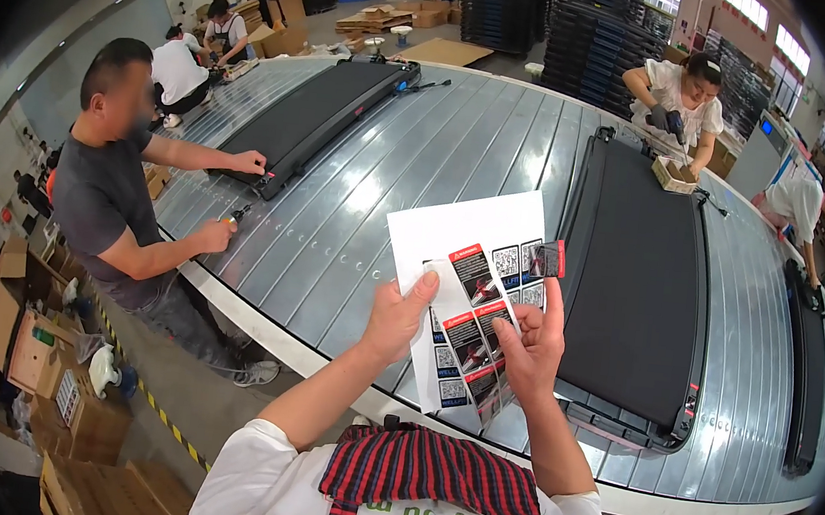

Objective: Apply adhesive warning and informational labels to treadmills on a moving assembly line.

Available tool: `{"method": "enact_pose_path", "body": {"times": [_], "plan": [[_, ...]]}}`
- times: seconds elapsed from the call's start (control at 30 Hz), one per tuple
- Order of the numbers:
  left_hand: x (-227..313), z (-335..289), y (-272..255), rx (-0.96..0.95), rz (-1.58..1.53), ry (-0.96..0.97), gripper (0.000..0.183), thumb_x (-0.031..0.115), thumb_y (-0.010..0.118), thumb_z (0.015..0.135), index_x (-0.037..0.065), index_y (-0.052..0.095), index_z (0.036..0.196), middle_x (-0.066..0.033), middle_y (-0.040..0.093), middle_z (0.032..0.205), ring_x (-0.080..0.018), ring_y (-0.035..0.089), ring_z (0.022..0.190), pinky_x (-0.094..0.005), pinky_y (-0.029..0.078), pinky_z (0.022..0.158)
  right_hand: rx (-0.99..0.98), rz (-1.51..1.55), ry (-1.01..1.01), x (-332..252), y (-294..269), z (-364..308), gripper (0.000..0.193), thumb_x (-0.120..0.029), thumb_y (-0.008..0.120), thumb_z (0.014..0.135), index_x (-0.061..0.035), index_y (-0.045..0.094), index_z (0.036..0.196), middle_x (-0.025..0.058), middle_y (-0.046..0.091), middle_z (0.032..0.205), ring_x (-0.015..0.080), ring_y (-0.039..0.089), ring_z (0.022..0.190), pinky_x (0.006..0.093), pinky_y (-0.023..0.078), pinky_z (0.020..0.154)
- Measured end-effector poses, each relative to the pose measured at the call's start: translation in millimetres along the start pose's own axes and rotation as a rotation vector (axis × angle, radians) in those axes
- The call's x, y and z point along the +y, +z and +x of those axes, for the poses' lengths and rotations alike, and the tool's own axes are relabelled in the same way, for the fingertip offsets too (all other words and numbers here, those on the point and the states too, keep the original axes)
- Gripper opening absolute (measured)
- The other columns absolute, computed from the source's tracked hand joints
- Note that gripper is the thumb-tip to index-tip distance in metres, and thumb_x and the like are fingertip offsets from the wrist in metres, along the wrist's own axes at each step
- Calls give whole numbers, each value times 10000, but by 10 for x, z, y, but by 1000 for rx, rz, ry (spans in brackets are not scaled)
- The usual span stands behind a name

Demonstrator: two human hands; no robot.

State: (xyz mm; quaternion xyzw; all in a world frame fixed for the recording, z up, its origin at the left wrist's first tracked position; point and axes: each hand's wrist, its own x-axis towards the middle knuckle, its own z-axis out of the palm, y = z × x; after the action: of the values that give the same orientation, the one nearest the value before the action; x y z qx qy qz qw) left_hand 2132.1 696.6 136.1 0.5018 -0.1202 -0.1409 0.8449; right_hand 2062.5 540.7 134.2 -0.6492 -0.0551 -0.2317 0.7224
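Observation:
My left hand [397, 318] grips a stack of sheets at its left edge, thumb on top. The stack has a white paper [465, 225], sheets of blue-and-black code stickers [450, 391] and, uppermost, a sticker sheet [464, 347] of red-and-black warning labels. At the stack's right side is my right hand [535, 349], its thumb against the sticker sheet and its other fingers partly hidden. A single warning label [548, 259] sits at the tip of its raised index finger, apart from the rows on the sheet. Both hands are above the metal-topped table.
A flat black treadmill [636, 289] lies right of my hands on the metal-slatted table [333, 260]. Another treadmill [312, 114] lies far left, where a person [134, 161] holds a tool. Across the table a gloved person [680, 105] works beside a small box [675, 175]. Cartons [71, 403] stand at lower left.

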Motion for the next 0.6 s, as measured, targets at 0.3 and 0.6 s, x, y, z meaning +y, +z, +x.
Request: {"method": "enact_pose_path", "body": {"times": [0.3, 0.6], "plan": [[-208, -105, 102, 15, 76, 35, 344, 249, 652, 791, -15, 582, 1000, -44, 614, 907, -88, 553, 794, -230, 452, 702, 160, -21, -152, 89, 293, 143, 672, 65, 536, 795, 43, 130, 1330, 100, 557, 863, 96, 552, 743, 197, 453, 660], [-29, -97, -259, -127, 539, 28, 262, 211, 609, 809, 24, 608, 994, -39, 637, 776, -90, 567, 699, -255, 455, 621, 168, -732, -616, -173, 62, 188, 788, 14, 694, 641, 17, 248, 1291, 142, 564, 1031, 228, 542, 930, 313, 425, 814]]}}
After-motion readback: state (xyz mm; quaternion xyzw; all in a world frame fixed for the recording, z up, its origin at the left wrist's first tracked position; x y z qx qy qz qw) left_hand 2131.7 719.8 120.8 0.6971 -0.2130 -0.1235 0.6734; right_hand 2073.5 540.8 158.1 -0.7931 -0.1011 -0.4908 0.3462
